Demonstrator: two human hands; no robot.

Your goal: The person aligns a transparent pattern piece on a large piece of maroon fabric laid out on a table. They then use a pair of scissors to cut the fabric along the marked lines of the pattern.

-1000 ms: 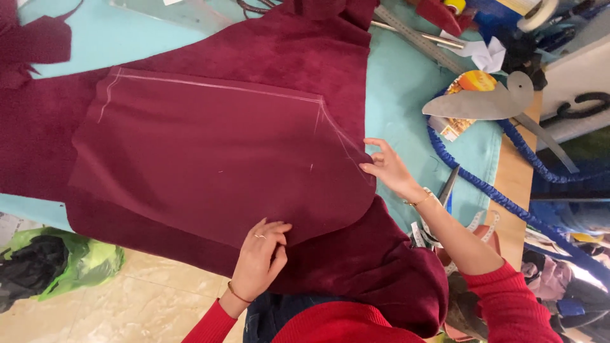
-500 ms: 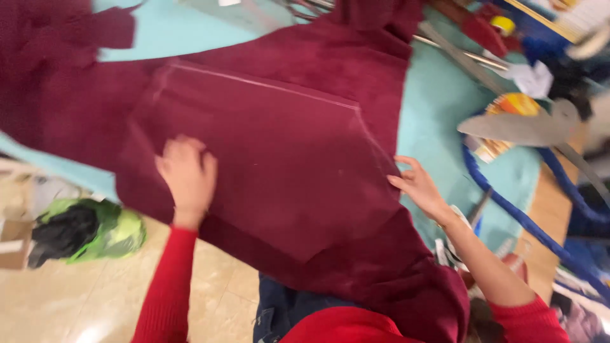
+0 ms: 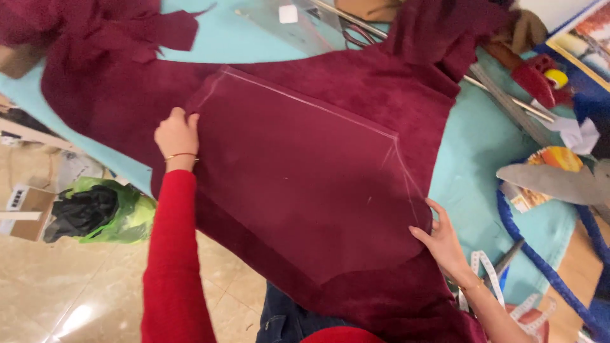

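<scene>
Now both hands lie flat and well apart on the maroon pattern piece point(image 3: 305, 190), the left hand point(image 3: 176, 134) at its far corner, the right hand point(image 3: 440, 240) at the near edge. Keeping even pressure outward should hold it smooth on the maroon suede point(image 3: 406, 101) beneath.

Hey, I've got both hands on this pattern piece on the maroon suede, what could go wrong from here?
The pattern piece is pinned only by your left hand and right hand at opposite edges, so it might slide off its chalk outline. The suede hide hangs over the near edge of the table, and its weight may drag everything toward you. Scissors lie partly under the hide and could snag it.
</scene>
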